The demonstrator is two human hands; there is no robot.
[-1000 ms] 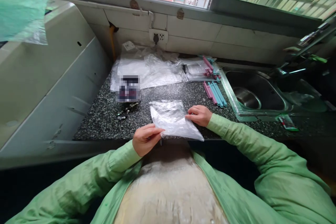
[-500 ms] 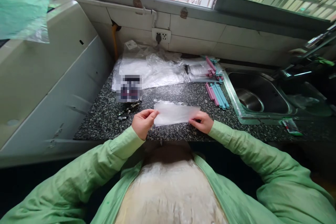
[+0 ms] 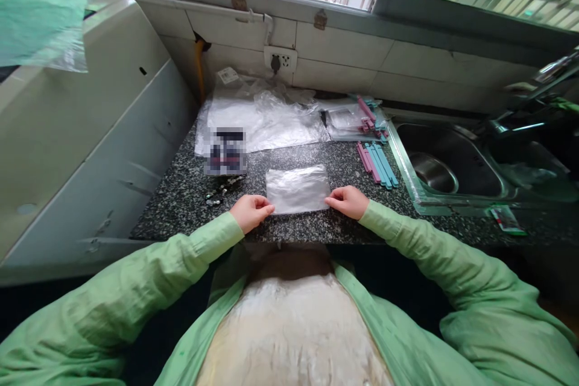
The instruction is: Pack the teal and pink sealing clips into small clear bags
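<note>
A clear, slightly wrinkled plastic bag point(image 3: 297, 189) lies flat on the speckled stone counter point(image 3: 298, 230) in front of me. My left hand point(image 3: 251, 211) pinches its near left corner between thumb and fingers. At the near right corner, my right hand point(image 3: 347, 201) pinches the bag the same way. Beyond the bag, to the right, several pink and blue sealing clips point(image 3: 377, 165) lie side by side. Farther back, a larger heap of clear plastic bags point(image 3: 262, 117) spreads along the wall.
A blurred-out item point(image 3: 225, 152) and a beaded strand point(image 3: 223, 189) lie left of the bag. More clips in clear packaging point(image 3: 350, 120) rest at the back. A steel sink point(image 3: 447, 160) with a metal bowl point(image 3: 433, 172) is right; a small packet point(image 3: 506, 219) lies before it.
The bag has come down from a raised, tilted position to lie flat on the counter. Both hands have shifted slightly and keep hold of its near corners.
</note>
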